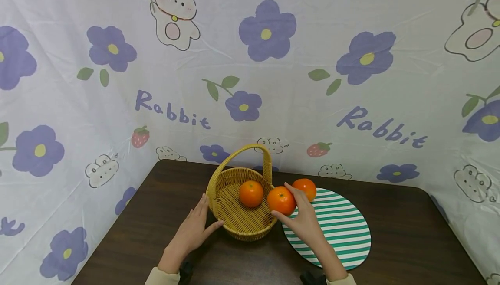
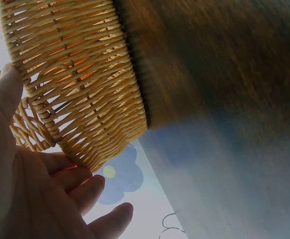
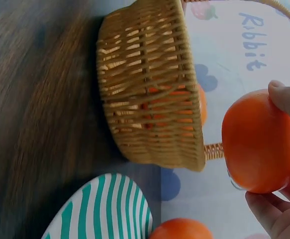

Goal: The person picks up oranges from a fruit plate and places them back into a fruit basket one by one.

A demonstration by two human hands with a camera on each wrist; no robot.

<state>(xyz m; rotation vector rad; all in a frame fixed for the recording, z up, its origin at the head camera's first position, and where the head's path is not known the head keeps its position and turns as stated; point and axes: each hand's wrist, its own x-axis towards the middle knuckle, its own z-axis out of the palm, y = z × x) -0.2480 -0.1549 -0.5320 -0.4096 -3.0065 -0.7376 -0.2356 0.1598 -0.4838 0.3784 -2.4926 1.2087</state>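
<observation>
Orange [image 1: 281,201], clamped in the right hand [image 1: 306,221], could drop against the basket [image 1: 248,234] just left of those fingers if released early; the left hand [image 1: 193,229], fingers apart, touches its opposite side.

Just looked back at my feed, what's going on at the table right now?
A person is working with a woven basket and three orange fruits. Their right hand holds one fruit up by the basket's right side, not yet inside. Their left hand touches the basket's left side. A second fruit lies in the basket, and a third fruit sits at the far edge of the green-and-white striped mat.
</observation>
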